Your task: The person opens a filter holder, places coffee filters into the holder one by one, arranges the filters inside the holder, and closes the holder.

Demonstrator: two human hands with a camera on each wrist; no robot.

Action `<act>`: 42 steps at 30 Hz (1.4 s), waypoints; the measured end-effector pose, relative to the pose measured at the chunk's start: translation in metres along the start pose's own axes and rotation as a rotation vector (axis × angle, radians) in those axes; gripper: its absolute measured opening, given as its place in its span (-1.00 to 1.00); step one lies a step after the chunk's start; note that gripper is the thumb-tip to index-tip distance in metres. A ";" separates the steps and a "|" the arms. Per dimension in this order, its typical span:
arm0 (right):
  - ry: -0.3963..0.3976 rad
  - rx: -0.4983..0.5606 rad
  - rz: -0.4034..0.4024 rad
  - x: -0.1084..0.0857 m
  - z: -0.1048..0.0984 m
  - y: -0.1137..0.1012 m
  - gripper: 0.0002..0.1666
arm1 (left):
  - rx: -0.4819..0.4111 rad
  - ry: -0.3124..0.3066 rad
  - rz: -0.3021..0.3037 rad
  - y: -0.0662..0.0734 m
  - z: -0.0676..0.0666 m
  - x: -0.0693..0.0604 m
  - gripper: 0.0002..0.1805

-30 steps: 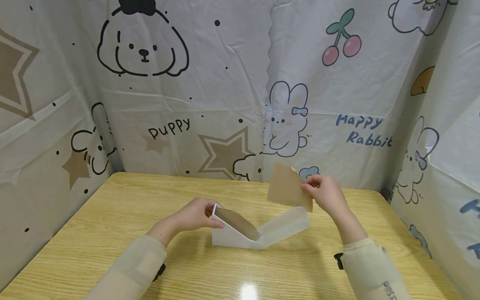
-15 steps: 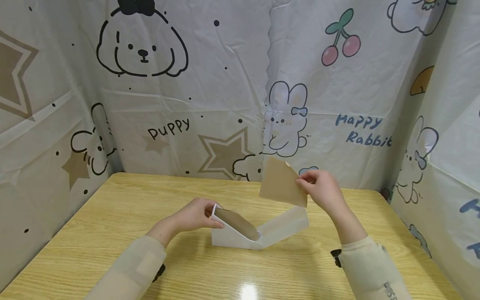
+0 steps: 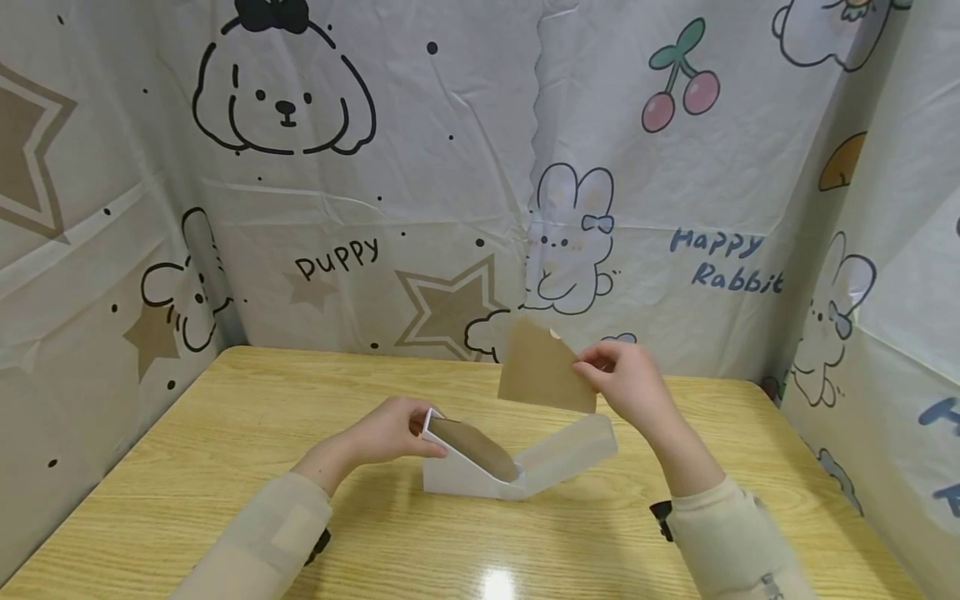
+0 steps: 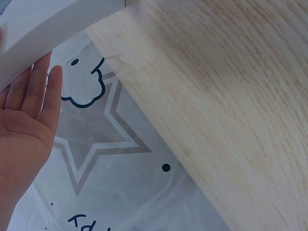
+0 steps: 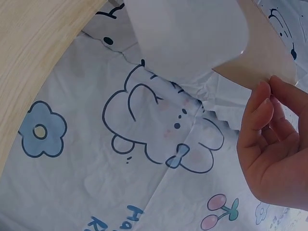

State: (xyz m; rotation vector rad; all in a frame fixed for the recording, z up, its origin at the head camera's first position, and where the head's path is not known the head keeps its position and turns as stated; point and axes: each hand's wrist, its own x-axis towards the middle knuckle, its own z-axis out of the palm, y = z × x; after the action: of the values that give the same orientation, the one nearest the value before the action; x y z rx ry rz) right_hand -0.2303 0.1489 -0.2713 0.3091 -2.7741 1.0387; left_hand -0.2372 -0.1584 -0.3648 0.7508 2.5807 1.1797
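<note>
In the head view a white box [image 3: 465, 483] with a sloped open top stands on the table. Its translucent lid [image 3: 570, 454] is swung back to the right. Brown paper [image 3: 480, 448] lies inside the box. My left hand [image 3: 390, 429] grips the box's raised left end; in the left wrist view its fingers [image 4: 36, 91] lie against the white wall. Above the lid, my right hand [image 3: 626, 379] pinches a flat brown paper coffee filter [image 3: 543, 371] by its right edge, thumb against fingertips. The right wrist view shows the filter's crimped edge, partly covered by the lid.
The wooden table [image 3: 247, 467] runs back to a printed cloth curtain [image 3: 450, 183], which also closes off both sides. The table's rear edge lies just behind the raised filter.
My right hand has carried the coffee filter to the left, over the lid and towards the box. My left hand and the box have stayed in place.
</note>
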 end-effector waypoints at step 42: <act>-0.048 -0.009 -0.104 -0.006 0.054 -0.015 -0.96 | 0.003 0.004 -0.009 -0.002 0.001 0.000 -0.75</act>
State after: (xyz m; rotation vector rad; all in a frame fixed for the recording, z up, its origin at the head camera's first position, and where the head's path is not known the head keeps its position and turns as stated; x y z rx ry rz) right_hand -0.2251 0.1025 -0.3034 0.4780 -2.7708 1.0062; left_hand -0.2371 -0.1590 -0.3667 0.7374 2.5870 1.1757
